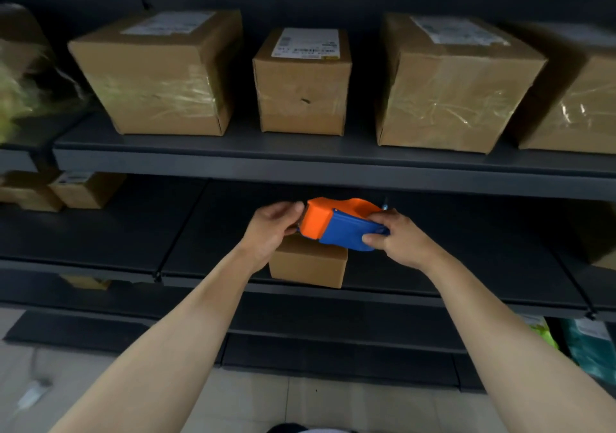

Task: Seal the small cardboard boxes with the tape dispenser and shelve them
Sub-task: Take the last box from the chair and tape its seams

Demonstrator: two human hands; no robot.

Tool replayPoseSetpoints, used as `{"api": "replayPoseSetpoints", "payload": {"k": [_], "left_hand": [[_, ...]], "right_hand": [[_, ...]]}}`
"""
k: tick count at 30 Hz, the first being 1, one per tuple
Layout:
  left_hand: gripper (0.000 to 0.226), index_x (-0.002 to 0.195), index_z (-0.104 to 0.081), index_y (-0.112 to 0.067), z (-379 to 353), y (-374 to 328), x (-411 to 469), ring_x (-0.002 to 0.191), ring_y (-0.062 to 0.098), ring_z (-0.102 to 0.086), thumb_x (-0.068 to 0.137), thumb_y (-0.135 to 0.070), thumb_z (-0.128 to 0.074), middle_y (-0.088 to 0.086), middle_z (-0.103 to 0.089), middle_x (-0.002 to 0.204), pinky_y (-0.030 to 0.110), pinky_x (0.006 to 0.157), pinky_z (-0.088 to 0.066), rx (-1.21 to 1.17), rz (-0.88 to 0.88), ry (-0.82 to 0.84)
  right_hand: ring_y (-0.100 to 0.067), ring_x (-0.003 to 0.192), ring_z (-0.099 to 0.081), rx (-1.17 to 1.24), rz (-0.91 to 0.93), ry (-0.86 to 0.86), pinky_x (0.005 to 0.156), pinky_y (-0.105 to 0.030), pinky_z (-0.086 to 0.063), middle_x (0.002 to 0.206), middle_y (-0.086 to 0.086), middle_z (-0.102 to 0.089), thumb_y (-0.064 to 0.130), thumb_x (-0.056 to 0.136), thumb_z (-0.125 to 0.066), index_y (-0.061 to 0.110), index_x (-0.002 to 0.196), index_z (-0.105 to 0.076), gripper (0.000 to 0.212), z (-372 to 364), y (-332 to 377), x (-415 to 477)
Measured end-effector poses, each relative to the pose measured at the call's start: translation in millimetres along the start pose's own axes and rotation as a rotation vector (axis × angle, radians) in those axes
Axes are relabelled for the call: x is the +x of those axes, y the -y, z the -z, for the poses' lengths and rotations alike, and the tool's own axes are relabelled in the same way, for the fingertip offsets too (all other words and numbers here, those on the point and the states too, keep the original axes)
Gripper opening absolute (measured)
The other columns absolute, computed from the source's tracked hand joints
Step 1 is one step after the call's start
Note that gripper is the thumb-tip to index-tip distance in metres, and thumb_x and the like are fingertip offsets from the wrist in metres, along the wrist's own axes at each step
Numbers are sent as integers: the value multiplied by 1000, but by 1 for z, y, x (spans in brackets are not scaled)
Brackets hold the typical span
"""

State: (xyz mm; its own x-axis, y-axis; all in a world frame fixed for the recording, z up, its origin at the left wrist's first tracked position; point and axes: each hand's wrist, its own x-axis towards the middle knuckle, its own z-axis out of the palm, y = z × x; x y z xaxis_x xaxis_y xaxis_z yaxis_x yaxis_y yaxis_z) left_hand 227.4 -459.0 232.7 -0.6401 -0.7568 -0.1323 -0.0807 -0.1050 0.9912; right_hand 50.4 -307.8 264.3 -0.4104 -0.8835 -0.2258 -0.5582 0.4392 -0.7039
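A small plain cardboard box sits near the front edge of the dark middle shelf. Just above its top hangs an orange and blue tape dispenser. My right hand grips the blue handle end from the right. My left hand is at the orange front end, fingers curled against it at the box's upper left corner. Whether tape runs onto the box is hidden by my hands.
The upper shelf carries several taped brown boxes, the middle one smaller. More small boxes stand at the far left of the middle shelf. Lower shelves and a tiled floor lie below, with coloured packets at the lower right.
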Motion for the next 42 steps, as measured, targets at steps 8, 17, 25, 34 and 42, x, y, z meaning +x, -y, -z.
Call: {"api": "replayPoseSetpoints", "payload": {"k": [8,17,25,34,42], "left_hand": [[25,117,-61,-11,15,7,9,103,19,-63,93,-14,-59,8,-66,109,32,89,-51,-21,70,-8],[16,80,-60,-8,16,-4,15,73,15,-58,94,-4,-55,6,-60,77,25,70,-51,-9,144,-17],[18,80,-59,-10,33,-16,36,64,11,-50,97,-9,-53,5,-56,75,21,61,-47,113,213,-248],[10,86,-64,-4,57,11,43,57,10,-47,84,-12,-71,4,-56,70,20,54,-46,28,376,-306],[11,85,-63,-5,73,30,53,57,9,-47,84,-12,-71,6,-57,76,18,51,-43,69,399,-320]], "right_hand": [[-11,94,-60,51,5,101,77,-22,-44,99,6,-65,20,91,-59,29,99,-62,12,8,4,7],[-20,83,-62,171,5,140,75,-29,-45,85,-3,-68,24,87,-65,14,88,-67,10,12,13,16],[-15,92,-59,-71,-114,-3,79,-28,-43,103,0,-65,70,68,-64,22,105,-66,60,27,9,26],[-14,93,-54,-68,-179,-7,81,-28,-38,108,1,-60,64,72,-66,21,111,-63,59,38,-10,31],[-21,89,-54,-123,-227,-17,78,-31,-40,103,-6,-58,51,80,-67,10,115,-61,54,48,-25,29]]}}
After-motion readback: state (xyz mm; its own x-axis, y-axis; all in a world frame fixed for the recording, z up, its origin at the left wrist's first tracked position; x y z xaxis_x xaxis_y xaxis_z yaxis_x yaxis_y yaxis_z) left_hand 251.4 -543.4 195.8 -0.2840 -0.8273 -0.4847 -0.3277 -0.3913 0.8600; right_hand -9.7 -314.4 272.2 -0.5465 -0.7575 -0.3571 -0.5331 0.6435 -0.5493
